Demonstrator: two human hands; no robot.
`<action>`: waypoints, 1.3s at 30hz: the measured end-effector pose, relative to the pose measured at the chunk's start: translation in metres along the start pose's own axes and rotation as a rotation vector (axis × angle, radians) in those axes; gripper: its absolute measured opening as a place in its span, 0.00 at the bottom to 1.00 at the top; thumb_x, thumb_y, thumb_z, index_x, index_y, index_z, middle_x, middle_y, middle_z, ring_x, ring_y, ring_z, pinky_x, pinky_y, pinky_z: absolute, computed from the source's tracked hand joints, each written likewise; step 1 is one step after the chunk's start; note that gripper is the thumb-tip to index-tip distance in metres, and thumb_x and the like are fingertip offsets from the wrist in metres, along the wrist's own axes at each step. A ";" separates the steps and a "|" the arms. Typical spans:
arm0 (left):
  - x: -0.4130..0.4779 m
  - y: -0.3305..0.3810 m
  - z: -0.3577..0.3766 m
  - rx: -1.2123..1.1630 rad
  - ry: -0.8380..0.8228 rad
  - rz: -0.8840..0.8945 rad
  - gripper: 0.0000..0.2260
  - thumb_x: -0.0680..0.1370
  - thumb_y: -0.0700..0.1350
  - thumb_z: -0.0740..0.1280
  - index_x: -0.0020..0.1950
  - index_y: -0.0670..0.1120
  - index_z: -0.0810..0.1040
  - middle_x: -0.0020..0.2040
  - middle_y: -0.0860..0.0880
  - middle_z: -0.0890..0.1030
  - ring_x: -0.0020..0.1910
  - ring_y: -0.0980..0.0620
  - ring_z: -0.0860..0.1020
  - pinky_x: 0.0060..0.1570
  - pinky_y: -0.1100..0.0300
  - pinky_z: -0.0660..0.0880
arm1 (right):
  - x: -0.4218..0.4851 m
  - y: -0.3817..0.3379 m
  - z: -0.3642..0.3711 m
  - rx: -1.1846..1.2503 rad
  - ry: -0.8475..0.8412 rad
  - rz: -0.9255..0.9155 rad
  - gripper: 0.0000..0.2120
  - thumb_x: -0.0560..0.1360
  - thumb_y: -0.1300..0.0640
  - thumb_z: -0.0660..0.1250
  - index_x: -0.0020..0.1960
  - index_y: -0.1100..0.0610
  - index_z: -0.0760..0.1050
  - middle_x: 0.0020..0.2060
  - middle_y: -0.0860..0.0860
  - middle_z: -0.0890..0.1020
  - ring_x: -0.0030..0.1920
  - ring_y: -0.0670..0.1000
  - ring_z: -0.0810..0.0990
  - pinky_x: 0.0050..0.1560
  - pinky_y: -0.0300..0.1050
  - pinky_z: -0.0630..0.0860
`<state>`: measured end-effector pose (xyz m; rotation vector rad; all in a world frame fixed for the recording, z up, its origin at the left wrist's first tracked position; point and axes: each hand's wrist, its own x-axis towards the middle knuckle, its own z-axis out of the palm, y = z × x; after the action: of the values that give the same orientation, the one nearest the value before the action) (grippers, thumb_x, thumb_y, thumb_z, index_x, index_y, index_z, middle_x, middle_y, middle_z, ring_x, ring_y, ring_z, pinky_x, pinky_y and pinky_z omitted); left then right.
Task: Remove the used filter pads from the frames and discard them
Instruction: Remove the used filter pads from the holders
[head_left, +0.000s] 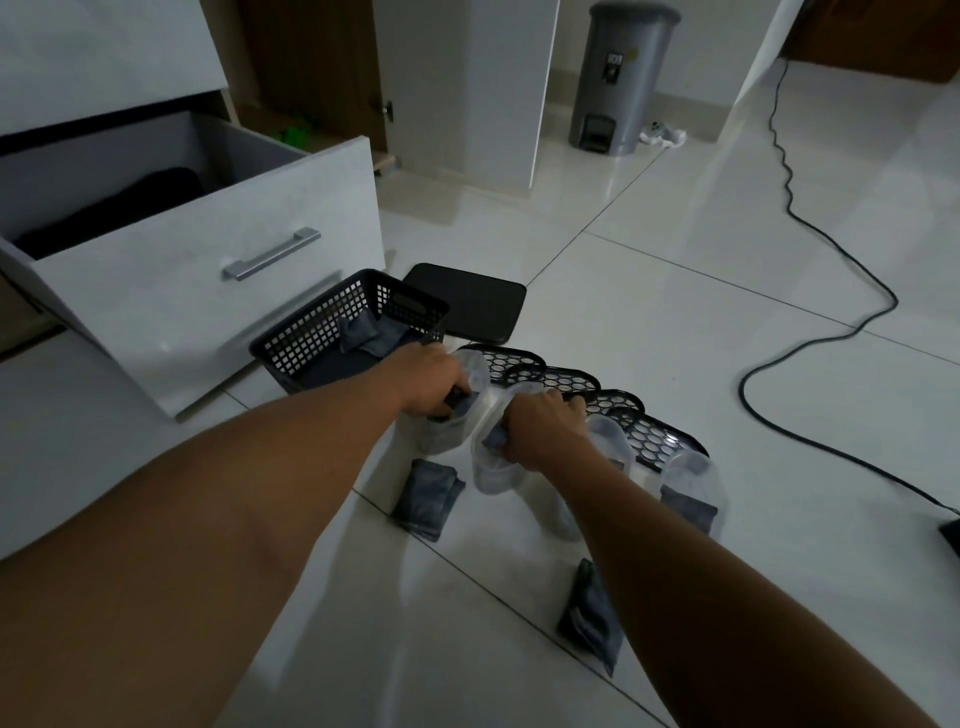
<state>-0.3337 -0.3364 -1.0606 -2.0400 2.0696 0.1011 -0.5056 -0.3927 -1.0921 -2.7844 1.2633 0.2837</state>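
On the floor (675, 312), the left hand (431, 382) pinches a dark pad (460, 401) inside a clear frame (440, 442). The right hand (537, 426) grips a grey pad (493, 439) in the next frame (491, 480).

- Basket (332, 332) just before the open drawer (208, 270), flat panel (467, 304) at its right.
- Frames (566, 382) (an overlapping row) right of the basket, loose pads (426, 499) before them.
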 end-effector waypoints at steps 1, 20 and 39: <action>0.000 0.003 0.000 0.033 0.011 -0.003 0.14 0.76 0.52 0.70 0.62 0.58 0.80 0.59 0.45 0.79 0.58 0.44 0.77 0.53 0.55 0.72 | 0.001 -0.001 0.003 -0.006 0.021 0.010 0.21 0.74 0.44 0.68 0.61 0.54 0.75 0.58 0.56 0.78 0.61 0.58 0.73 0.59 0.57 0.65; 0.046 0.082 -0.028 -0.187 0.281 0.019 0.19 0.72 0.60 0.66 0.58 0.51 0.74 0.53 0.52 0.81 0.55 0.48 0.74 0.56 0.48 0.66 | -0.032 0.130 -0.010 0.335 0.127 0.420 0.12 0.75 0.53 0.58 0.53 0.52 0.77 0.49 0.53 0.82 0.54 0.57 0.77 0.60 0.58 0.62; 0.065 0.222 -0.020 0.066 0.020 0.343 0.56 0.44 0.84 0.62 0.63 0.50 0.74 0.57 0.50 0.76 0.60 0.47 0.69 0.62 0.41 0.60 | -0.072 0.203 0.035 1.148 -0.083 0.617 0.18 0.80 0.49 0.47 0.55 0.59 0.69 0.53 0.58 0.74 0.50 0.55 0.71 0.53 0.49 0.66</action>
<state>-0.5561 -0.3979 -1.0802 -1.6379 2.3811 0.0688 -0.7098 -0.4687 -1.1096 -1.3997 1.5339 -0.2446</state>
